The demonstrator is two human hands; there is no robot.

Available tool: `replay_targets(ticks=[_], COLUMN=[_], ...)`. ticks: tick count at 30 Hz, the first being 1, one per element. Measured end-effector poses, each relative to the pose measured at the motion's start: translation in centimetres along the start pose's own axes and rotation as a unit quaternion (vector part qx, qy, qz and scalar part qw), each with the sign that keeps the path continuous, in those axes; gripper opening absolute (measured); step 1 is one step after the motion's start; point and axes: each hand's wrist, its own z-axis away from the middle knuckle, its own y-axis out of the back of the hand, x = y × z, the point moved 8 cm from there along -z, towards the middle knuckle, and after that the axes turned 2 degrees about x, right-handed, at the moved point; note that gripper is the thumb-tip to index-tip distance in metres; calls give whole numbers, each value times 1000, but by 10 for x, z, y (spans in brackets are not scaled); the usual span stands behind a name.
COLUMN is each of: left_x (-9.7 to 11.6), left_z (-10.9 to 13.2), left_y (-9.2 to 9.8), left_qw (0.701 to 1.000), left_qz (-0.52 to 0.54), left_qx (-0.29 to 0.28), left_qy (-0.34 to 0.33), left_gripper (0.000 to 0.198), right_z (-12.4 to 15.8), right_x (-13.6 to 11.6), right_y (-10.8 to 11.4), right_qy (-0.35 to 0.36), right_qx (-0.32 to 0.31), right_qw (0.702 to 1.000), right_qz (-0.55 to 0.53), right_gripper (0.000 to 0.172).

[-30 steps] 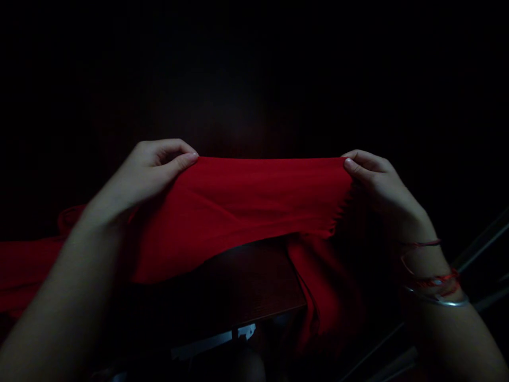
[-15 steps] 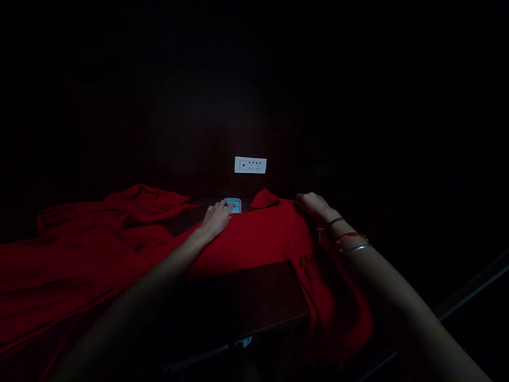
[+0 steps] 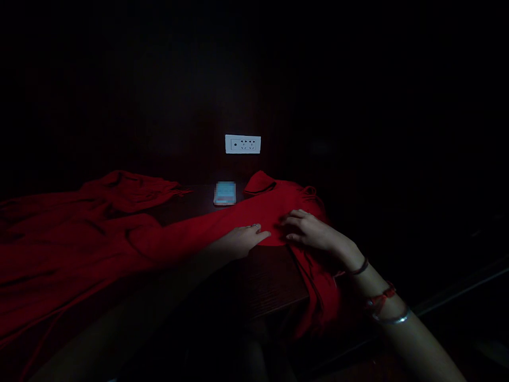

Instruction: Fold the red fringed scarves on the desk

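Head view: red cloth (image 3: 207, 225), spread along a dark table (image 3: 270, 281).
A slide off the right-hand edge could be caused by the weight of the overhanging part; creases could be raised by dragging. Cloth is seen as plain, fringed, smooth at middle, rumpled at left. Fingers of the left hand (image 3: 245, 240) are laid out straight, nothing gripped; those of the right hand (image 3: 308, 229) are loosely parted, contact unclear.

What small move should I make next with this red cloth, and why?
I'd probably ease the right hand forward to flatten the red fold just right of the lit phone: the red cloth by the left hand looks fairly smooth, while that fold looks bunched, with a dark gap showing.
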Motion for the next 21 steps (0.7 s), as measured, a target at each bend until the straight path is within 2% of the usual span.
replay_targets(ticks=[4, 8, 10, 12, 14, 19, 21], left_x=[-22, -50, -63, -67, -61, -45, -39], left_z=[4, 0, 0, 3, 8, 7, 5], left_y=[6, 5, 8, 16, 25, 15, 10], left_qw=[992, 958, 943, 943, 959, 993, 993], left_qz=[107, 256, 286, 255, 177, 6, -67], left_qx=[56, 112, 150, 197, 216, 111, 101], left_qy=[22, 66, 82, 79, 54, 46, 15], left_gripper=[57, 39, 35, 33, 31, 20, 21], right_z=[10, 5, 2, 1, 0, 3, 6], right_x=[-5, -9, -8, -7, -6, -9, -12], right_y=[-19, -20, -18, -16, -13, -10, -13], right_qy=[-13, -35, -47, -50, -48, 15, 48], right_qx=[-24, -11, -3, 3, 16, 16, 4], right_qw=[999, 996, 993, 991, 991, 988, 983], right_qz=[36, 79, 106, 123, 126, 156, 177], right_gripper=[34, 31, 25, 23, 24, 23, 21])
